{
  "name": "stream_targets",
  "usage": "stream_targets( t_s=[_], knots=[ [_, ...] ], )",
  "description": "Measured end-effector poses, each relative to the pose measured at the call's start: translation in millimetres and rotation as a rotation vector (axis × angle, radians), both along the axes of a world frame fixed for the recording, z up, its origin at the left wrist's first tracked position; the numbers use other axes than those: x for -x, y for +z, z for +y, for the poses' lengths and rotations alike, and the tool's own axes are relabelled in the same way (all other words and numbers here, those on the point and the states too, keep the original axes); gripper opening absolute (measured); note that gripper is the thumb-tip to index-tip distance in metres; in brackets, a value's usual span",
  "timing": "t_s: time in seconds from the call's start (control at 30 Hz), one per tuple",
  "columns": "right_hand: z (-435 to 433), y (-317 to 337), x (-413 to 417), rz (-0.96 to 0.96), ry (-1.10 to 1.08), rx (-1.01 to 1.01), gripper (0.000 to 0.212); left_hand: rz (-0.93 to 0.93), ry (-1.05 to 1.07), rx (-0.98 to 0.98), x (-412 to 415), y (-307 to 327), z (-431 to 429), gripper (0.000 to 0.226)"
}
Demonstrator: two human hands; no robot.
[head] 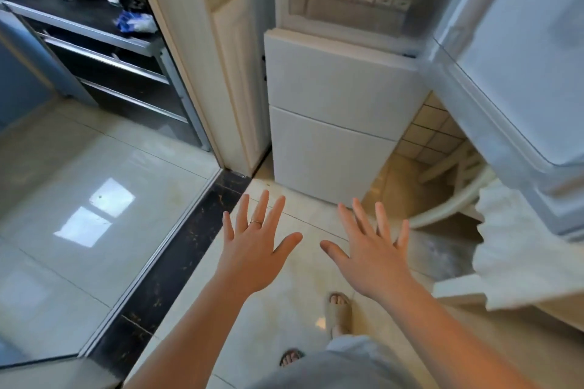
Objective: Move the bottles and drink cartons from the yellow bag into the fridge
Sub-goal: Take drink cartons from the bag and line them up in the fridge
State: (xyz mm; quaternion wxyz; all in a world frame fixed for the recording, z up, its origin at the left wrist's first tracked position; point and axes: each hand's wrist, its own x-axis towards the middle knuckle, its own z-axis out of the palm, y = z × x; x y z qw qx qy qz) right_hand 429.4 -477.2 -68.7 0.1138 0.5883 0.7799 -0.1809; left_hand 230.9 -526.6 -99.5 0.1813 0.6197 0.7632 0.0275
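Well, at the far left a dark metal-edged shelf unit (94, 41) holds black and blue oddments, none of them part of this job. Next, a black polished stone threshold strip (177, 262) crosses the pale floor. The person's left hand (252, 249), ring on one finger, hovers with its grip spread and empty. Beyond it stands the tall white fridge (335, 88), with a frosted inner drawer (357, 0) showing. The right hand (376, 257) is likewise splayed and holds nothing. The pale upper fridge door (521, 57) stands open to the right. The yellow bag, bottles and cartons are nowhere in view. A fetch seems due, I'd say: turn to the bag, take one upright item per hand, and avoid the white frilled cloth (524, 246).
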Motion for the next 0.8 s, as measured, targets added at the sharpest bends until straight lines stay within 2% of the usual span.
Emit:
stream_targets(
  t_s=[0.33,0.43,0.8],
  knots=[
    [-59,-25,-150,-0.047,-0.140,0.042,0.079,0.006,-0.251,0.090,-152,-25,-37,0.080],
    [-67,-30,-216,-0.051,-0.190,0.046,0.080,0.020,-0.314,0.098,-216,-29,-38,0.086],
    [-87,-26,-479,-0.047,-0.369,0.029,0.077,-0.064,-0.384,0.120,-476,-32,-33,0.082]
  ],
)
